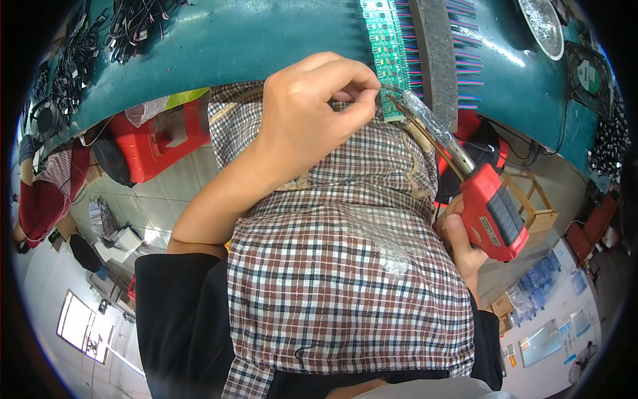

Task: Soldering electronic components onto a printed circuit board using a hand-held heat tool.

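My left hand reaches over my lap to the table edge, its fingertips pinched on a thin wire at the near end of a long green circuit board strip. My right hand grips a red soldering iron. The iron's long metal barrel slants up to the left, and its tip sits at the near end of the board, just beside my left fingertips. Rows of coloured wires stick out to the right of the board.
The board lies on a teal table beside a grey bar. A metal dish and a small fan sit far right, black wire bundles far left. A checked cloth covers my lap; a red stool stands below.
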The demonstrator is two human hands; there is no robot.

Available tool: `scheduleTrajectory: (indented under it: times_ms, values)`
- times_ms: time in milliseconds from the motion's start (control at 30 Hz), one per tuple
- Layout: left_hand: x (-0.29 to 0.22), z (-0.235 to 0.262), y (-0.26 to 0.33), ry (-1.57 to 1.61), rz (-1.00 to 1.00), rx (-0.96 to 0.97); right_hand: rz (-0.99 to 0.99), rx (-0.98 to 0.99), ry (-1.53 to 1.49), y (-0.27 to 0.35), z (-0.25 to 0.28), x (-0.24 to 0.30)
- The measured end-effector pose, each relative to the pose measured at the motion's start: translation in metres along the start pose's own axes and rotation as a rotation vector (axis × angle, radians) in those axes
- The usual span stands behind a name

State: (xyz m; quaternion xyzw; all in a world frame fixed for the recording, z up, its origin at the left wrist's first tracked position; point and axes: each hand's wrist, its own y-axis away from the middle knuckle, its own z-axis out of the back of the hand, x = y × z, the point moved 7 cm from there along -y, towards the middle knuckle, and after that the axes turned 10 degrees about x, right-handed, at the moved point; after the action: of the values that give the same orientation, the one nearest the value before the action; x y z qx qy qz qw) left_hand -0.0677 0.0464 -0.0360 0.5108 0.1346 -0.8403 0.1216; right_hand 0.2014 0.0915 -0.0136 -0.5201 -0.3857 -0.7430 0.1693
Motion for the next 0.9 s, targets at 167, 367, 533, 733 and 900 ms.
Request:
scheduleTrajectory:
  times_ms: [167, 367, 533, 733, 900]
  values:
    - [-0.001, 0.001, -0.001, 0.023, 0.004, 0.0, -0.019, -0.054, 0.06, 0.007, 0.005, 0.001]
    - [0.0, 0.002, 0.0, 0.026, 0.005, -0.003, -0.079, 0.054, -0.023, 0.01, 0.006, -0.005]
    - [-0.001, 0.001, -0.001, 0.009, 0.011, 0.064, -0.12, -0.001, -0.102, 0.012, 0.01, -0.014]
    - [0.0, 0.001, -0.001, -0.002, 0.011, 0.072, 0.042, -0.038, 0.017, 0.003, 0.003, 0.01]
    - [0.0, 0.002, -0.002, 0.008, 0.009, 0.07, -0.107, 0.068, -0.067, 0.01, 0.006, -0.008]
